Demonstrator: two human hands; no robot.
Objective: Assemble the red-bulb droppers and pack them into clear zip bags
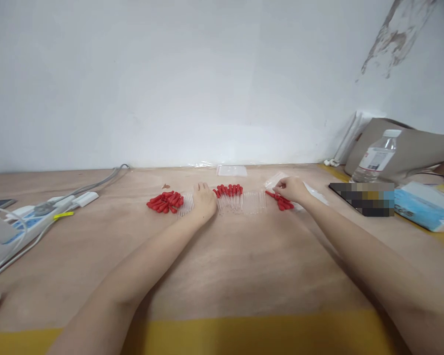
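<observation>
our left hand point(204, 203) bare, our right hand point(292, 190) bare too, our left arm point(157, 249) uncovered as far up as it shows, our right arm point(366, 249) likewise uncovered, both slim and tapering

No word or number can be read with certainty. At the right edge of the frame, a blue packet point(425, 209) bears a few dark, slanted letters, too blurred to spell out. Above it, toward the upper right, the clear bottle point(376, 157) wears a white label point(380, 157) with small red marking at its left and a dark patch like a barcode, its print too small to make out.
</observation>
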